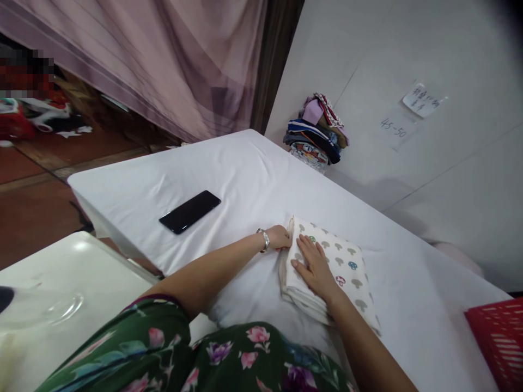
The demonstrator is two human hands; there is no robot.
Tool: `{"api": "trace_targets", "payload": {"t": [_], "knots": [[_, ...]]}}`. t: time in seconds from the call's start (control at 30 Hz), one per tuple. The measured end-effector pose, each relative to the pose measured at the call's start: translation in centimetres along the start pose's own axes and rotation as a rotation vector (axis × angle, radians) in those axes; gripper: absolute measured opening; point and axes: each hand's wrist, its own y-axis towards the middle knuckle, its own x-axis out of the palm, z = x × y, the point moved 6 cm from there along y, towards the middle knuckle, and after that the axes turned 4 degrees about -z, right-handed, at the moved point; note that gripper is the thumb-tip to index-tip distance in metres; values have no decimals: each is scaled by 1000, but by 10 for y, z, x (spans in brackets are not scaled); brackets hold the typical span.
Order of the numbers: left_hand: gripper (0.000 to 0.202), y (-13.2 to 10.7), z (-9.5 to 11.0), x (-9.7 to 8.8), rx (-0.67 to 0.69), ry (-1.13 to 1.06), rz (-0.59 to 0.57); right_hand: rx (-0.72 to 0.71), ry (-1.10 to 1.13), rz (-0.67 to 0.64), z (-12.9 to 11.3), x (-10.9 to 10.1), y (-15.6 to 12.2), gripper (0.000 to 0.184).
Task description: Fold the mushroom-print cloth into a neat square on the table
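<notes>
A folded cream cloth with a mushroom print [347, 261] lies on the white-covered table [245, 174]. My right hand [312, 267] rests flat on top of it, fingers stretched out and together. My left hand [280, 237], with a silver bracelet at the wrist, is at the cloth's far left corner, fingers curled around the edge of the cloth.
A black phone [190, 211] lies on the table to the left. A pile of folded clothes [316, 130] sits at the far edge by the wall. A red basket [498, 337] stands at the right. A white surface [61, 294] is at the near left.
</notes>
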Motion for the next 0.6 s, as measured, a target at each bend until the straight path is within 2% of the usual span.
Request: {"api": "trace_targets", "payload": {"t": [0.33,0.43,0.6], "knots": [[14,-5,-7,-3,42,14,12,51,22,38,1,-4,-3,55],[18,-6,-3,-2,24,28,82,47,5,33,2,-2,-1,54],[16,-6,6,-3,-27,202,185,42,-22,-2,2,1,-1,55]]}}
